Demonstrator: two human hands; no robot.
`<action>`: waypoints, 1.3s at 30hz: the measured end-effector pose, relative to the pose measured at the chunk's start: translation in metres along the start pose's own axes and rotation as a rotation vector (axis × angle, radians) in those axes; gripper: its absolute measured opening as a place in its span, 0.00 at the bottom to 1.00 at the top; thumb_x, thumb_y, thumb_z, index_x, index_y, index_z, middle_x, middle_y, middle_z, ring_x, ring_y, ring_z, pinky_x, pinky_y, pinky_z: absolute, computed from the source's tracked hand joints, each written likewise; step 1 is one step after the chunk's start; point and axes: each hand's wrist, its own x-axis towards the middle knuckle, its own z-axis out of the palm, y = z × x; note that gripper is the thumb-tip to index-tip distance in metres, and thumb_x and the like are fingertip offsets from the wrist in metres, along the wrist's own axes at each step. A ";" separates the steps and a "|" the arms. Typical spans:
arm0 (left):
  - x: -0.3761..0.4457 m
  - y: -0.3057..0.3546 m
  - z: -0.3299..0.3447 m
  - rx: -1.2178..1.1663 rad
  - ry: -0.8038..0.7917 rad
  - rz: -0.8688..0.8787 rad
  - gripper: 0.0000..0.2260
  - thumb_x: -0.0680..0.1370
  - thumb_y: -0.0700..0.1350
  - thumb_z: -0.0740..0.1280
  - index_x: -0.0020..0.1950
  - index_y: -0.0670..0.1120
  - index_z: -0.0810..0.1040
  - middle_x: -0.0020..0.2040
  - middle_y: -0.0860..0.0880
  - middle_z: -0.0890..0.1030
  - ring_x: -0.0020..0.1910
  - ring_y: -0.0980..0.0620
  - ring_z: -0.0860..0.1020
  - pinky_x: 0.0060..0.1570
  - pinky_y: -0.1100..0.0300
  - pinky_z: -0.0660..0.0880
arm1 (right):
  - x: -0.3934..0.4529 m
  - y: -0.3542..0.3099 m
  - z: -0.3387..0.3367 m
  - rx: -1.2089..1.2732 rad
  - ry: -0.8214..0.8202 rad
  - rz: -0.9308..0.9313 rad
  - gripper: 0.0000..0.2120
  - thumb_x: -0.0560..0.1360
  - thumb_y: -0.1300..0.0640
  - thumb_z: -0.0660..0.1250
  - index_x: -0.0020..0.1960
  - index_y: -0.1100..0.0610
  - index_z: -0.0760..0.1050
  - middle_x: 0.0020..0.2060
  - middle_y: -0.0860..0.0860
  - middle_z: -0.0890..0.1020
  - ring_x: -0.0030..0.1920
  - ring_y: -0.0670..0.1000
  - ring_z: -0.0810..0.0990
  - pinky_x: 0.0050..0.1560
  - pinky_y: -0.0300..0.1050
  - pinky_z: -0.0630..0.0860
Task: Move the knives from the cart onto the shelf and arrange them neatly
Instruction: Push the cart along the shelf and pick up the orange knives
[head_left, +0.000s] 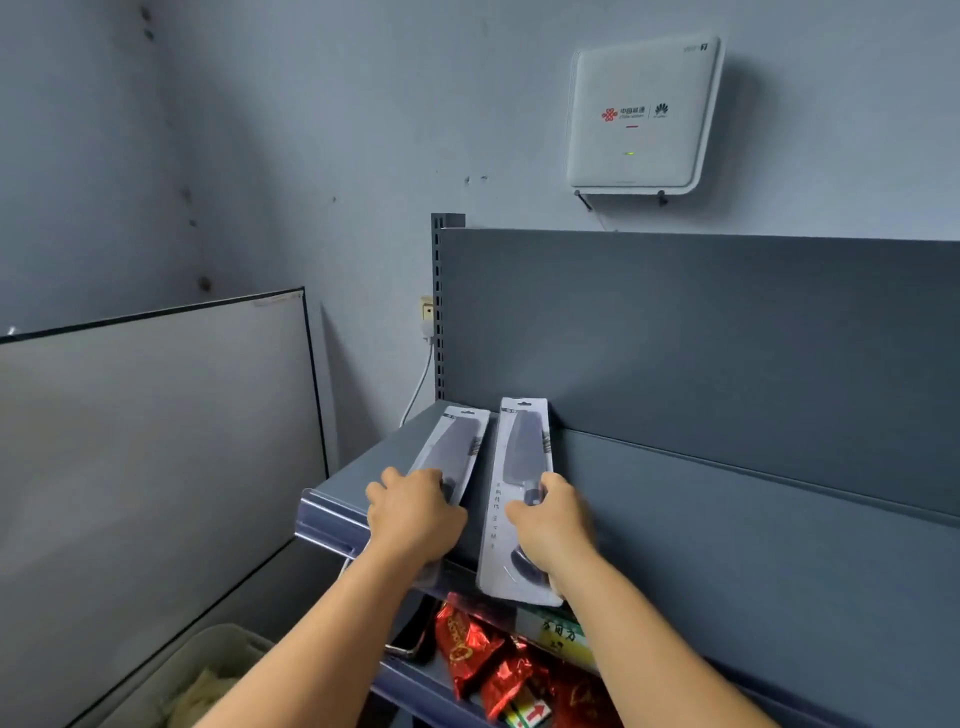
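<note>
Two packaged knives lie side by side on the grey shelf (727, 519); left hand (413, 512) grips the left knife (453, 452); right hand (553, 522) grips the right knife (522, 452).

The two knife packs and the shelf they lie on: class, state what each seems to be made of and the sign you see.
Left knife pack and right knife pack: pale card backing under what looks like a clear plastic blister, slightly glossy, with printed characters on the right one. Shelf: probably painted sheet metal, matt grey, with a slotted upright.
</note>
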 end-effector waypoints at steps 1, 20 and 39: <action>0.006 -0.003 -0.002 0.003 -0.010 0.009 0.09 0.73 0.49 0.65 0.51 0.50 0.75 0.55 0.44 0.67 0.50 0.44 0.61 0.48 0.54 0.65 | 0.002 -0.004 0.007 -0.038 0.003 0.004 0.04 0.73 0.60 0.63 0.45 0.56 0.67 0.55 0.60 0.74 0.39 0.56 0.72 0.36 0.43 0.72; 0.012 -0.006 -0.018 0.221 0.019 0.396 0.12 0.80 0.54 0.55 0.48 0.47 0.68 0.58 0.45 0.76 0.61 0.44 0.68 0.57 0.51 0.65 | -0.008 -0.017 0.011 -0.625 0.054 -0.122 0.25 0.79 0.43 0.52 0.72 0.53 0.61 0.73 0.50 0.61 0.70 0.56 0.62 0.67 0.50 0.63; -0.236 0.093 0.099 -0.112 -0.135 0.986 0.26 0.79 0.54 0.59 0.76 0.48 0.61 0.75 0.51 0.63 0.75 0.51 0.56 0.72 0.59 0.52 | -0.205 0.167 -0.186 -0.558 0.434 -0.032 0.28 0.79 0.43 0.56 0.76 0.51 0.56 0.74 0.45 0.60 0.74 0.47 0.56 0.73 0.45 0.54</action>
